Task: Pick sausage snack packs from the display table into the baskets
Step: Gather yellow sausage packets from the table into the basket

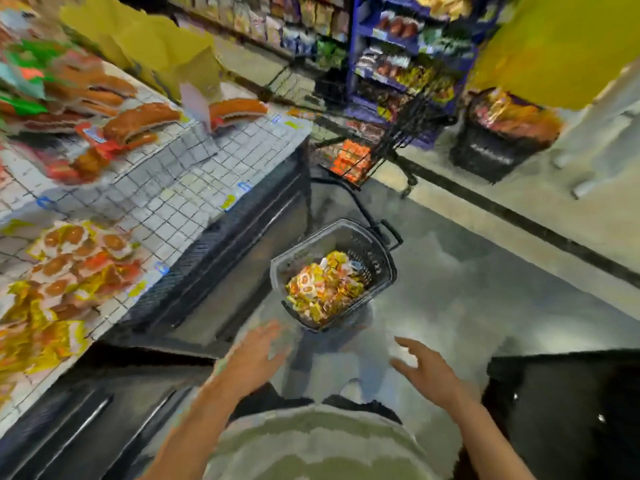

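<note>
Left hand (254, 355), right hand (420, 367): both empty, fingers spread. Just beyond them: black mesh basket (375, 252), heaped glossy yellow packs (322, 291).

No legible text; packs, shelf tags too blurred.
</note>
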Demonstrator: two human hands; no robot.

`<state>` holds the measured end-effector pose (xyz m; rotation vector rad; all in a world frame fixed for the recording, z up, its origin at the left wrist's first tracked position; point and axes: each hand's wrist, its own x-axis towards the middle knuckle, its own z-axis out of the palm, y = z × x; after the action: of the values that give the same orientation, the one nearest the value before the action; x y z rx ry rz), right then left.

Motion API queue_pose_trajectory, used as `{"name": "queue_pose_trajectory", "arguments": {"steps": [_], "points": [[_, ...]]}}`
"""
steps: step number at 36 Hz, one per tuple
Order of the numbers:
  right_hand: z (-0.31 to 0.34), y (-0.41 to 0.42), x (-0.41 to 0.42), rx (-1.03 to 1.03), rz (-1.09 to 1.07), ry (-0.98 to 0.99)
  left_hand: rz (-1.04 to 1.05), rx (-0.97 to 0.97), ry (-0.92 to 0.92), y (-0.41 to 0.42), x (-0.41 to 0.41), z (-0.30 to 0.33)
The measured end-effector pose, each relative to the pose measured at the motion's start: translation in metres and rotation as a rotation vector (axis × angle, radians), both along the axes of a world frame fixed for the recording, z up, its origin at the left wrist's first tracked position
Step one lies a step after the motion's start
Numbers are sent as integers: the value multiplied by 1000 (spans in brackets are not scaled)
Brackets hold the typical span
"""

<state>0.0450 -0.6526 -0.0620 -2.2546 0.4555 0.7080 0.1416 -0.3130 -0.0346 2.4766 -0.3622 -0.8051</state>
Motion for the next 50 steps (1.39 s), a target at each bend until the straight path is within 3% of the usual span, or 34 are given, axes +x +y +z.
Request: {"name": "queue_pose_trajectory", "arguments": {"steps": [7, 16, 27, 36, 43, 50], "points": [[-9, -64, -20, -3, -106, 44, -118, -69, 17, -73, 16, -4], [-23, -63, 6, 67, -199, 88, -95, -100, 72, -72, 45, -20], [-37, -29, 100, 89, -192, 175, -44, -85, 190, -43, 142, -69], [-58, -5, 206, 130, -185, 186, -119, -31, 277, -36, 253, -115], [-130, 2, 267, 175, -135, 236, -63, 22, 310, -45, 319, -192], [-274, -12, 307, 166, -4, 351, 121, -22, 261, -66, 329, -326]]}}
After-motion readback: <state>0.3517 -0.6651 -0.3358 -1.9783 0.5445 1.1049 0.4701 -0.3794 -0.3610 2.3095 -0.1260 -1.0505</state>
